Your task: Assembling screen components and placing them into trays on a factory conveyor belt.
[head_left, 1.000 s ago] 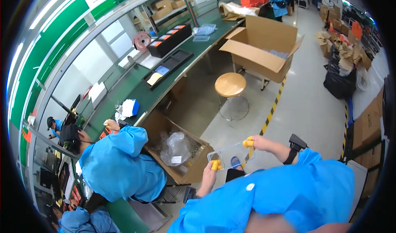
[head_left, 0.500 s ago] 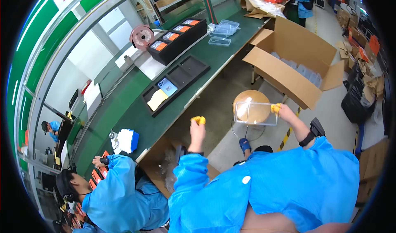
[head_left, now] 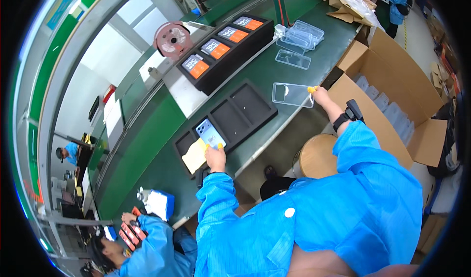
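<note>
My right hand (head_left: 321, 96) pinches one end of a clear case (head_left: 292, 94), holding it above the green bench (head_left: 333, 41) near its edge. My left hand (head_left: 215, 158) is at the lower end of the blue phone (head_left: 209, 131), which lies in the black tray (head_left: 250, 104) beside a yellow sheet (head_left: 194, 157); whether those fingers are closed on it, I cannot tell

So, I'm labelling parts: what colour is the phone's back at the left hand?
The phone has a light blue back, best seen in the head view.
</note>
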Demonstrator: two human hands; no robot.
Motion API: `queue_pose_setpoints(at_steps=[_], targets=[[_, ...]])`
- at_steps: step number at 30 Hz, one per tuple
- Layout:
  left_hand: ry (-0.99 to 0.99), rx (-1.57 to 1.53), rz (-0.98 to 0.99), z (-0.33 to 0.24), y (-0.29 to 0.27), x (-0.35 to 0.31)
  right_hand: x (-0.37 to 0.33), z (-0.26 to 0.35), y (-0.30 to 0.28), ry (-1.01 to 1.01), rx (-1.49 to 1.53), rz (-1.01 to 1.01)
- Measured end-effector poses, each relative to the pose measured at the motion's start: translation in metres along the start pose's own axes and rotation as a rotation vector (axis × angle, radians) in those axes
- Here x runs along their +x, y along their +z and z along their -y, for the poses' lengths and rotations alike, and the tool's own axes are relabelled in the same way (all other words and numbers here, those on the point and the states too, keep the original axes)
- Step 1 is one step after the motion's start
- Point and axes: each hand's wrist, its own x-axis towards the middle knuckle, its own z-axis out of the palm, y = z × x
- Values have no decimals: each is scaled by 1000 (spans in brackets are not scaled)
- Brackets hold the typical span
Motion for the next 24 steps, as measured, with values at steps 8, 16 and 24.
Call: queue_pose_setpoints(at_steps=[8, 16, 24], targets=[[-35, -148, 138, 33, 32, 34, 64, 9, 39, -1, -216, 83], [-420, -743, 159, 17, 16, 43, 50, 53, 41, 8, -238, -172], [-270, -996, 76, -63, -10, 38, -11, 152, 68, -317, 423, 502]])
